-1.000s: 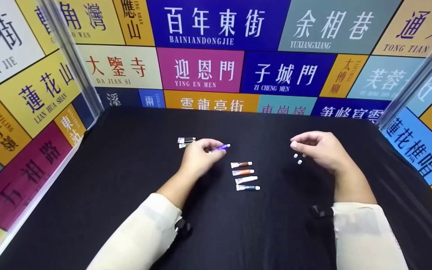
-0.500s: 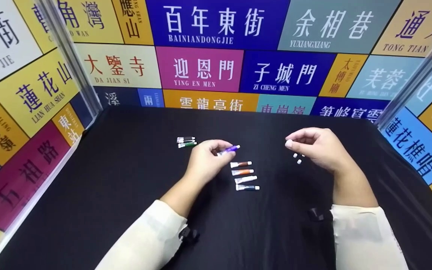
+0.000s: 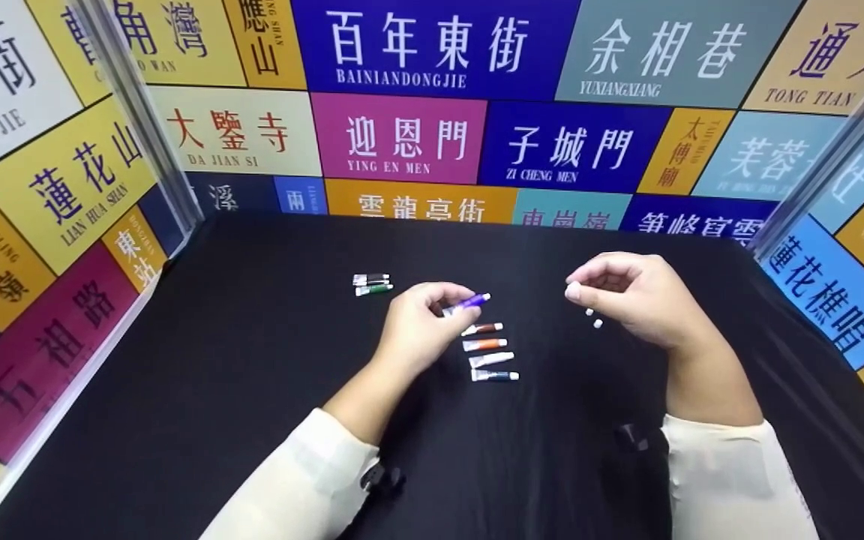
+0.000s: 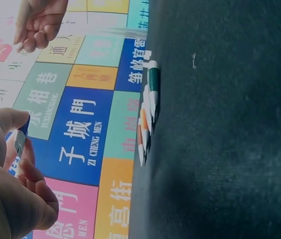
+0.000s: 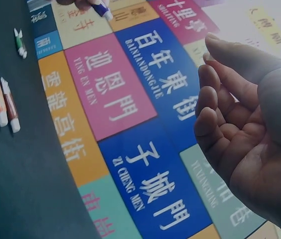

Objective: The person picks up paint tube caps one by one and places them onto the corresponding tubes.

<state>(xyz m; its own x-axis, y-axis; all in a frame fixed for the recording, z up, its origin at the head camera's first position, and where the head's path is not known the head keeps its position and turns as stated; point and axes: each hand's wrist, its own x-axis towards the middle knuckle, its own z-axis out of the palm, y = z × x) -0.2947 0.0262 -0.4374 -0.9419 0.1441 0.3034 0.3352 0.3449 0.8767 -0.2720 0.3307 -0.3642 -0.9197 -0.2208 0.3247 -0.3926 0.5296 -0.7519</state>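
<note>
Left hand (image 3: 417, 326) pinches a purple tube (image 3: 468, 303) near mid-table, just above a row of four tubes (image 3: 489, 351). Right hand (image 3: 638, 296) raised, fingers curled, pinching what looks like a small white cap (image 3: 573, 292); right wrist view hides it. Loose caps (image 3: 595, 318) under that hand, at least two. Two more tubes (image 3: 372, 284) toward the table's (image 3: 252, 360) far left.

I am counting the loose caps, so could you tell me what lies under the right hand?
Under the right hand, two small white caps show on the black cloth. The palm covers the cloth behind them, so further caps cannot be ruled out.
</note>
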